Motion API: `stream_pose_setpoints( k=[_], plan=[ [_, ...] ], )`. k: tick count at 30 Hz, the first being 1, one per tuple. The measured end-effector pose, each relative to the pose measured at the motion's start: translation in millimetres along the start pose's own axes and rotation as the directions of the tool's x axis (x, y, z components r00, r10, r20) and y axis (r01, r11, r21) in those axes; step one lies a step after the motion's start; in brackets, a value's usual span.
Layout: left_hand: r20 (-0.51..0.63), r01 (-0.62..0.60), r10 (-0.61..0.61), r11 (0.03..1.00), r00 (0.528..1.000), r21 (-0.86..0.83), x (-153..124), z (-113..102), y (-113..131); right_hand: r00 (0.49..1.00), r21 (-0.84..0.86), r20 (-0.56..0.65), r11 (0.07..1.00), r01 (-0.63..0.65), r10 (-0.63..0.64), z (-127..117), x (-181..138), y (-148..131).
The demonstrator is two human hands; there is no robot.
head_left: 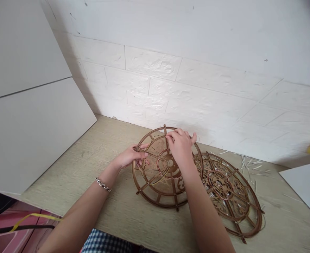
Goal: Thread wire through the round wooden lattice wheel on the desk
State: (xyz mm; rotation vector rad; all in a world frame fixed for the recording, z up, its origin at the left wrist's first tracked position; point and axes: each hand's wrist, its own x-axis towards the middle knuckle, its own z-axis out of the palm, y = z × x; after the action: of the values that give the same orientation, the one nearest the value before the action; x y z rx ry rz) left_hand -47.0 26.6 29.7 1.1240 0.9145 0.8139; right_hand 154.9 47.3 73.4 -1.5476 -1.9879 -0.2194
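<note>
A round brown openwork frame with spokes, a centre hub and thin wires is held tilted up from the tabletop. My left hand grips its left rim, thumb in front and fingers partly behind. Near the upper spoke, the fingertips of my right hand are pinched together at a thin wire; its little finger sticks out. More wire loops around the hub. Just to the right lies a similar brown round frame, with wires around its centre.
The pale wooden surface meets a white brick-patterned wall. Thin white strips are scattered at the right. White panels stand at the left, and a pink object with a yellow strap is lower left.
</note>
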Motion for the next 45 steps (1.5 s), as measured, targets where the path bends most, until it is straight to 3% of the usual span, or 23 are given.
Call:
stream_pose_setpoints(
  k=[4,12,17,25,32,37,41,45],
  plan=[
    [-0.009,-0.041,0.041,0.999,0.999,0.007,-1.2,3.6,0.4,0.999,-0.014,-0.028,1.000,-0.020,0.019,-4.4,-1.3,-6.2],
    [-0.056,-0.073,0.069,0.994,0.996,-0.078,7.6,-8.3,-10.8,0.968,-0.095,0.238,0.990,0.105,-0.080,-11.4,-4.3,-12.4],
    [-0.075,-0.052,0.044,0.994,0.996,-0.099,12.2,-11.7,-16.4,0.972,-0.059,0.215,0.993,0.105,-0.090,-9.2,-9.1,-31.8],
    [-0.115,-0.112,0.100,0.988,0.988,-0.107,14.2,-9.2,-17.6,0.919,0.044,0.202,0.940,0.338,-0.340,4.7,-21.3,-47.2],
    [-0.133,-0.124,0.105,0.982,0.985,-0.143,9.5,-4.0,-12.2,0.920,0.087,0.239,0.951,0.297,-0.310,-3.2,-18.4,-46.5],
    [-0.299,-0.250,0.182,0.946,0.937,-0.207,4.5,5.3,-1.8,0.945,0.110,0.211,0.967,0.230,-0.248,-31.2,-19.4,-52.1],
    [-0.423,-0.359,0.235,0.901,0.875,-0.243,-1.6,13.7,6.9,0.916,0.122,0.307,0.965,0.231,-0.258,-61.2,-29.0,-58.2],
    [-0.506,-0.420,0.253,0.872,0.825,-0.249,-3.9,14.6,11.5,0.915,0.025,0.346,0.977,0.214,-0.209,-67.1,-34.4,-59.3]
  ],
)
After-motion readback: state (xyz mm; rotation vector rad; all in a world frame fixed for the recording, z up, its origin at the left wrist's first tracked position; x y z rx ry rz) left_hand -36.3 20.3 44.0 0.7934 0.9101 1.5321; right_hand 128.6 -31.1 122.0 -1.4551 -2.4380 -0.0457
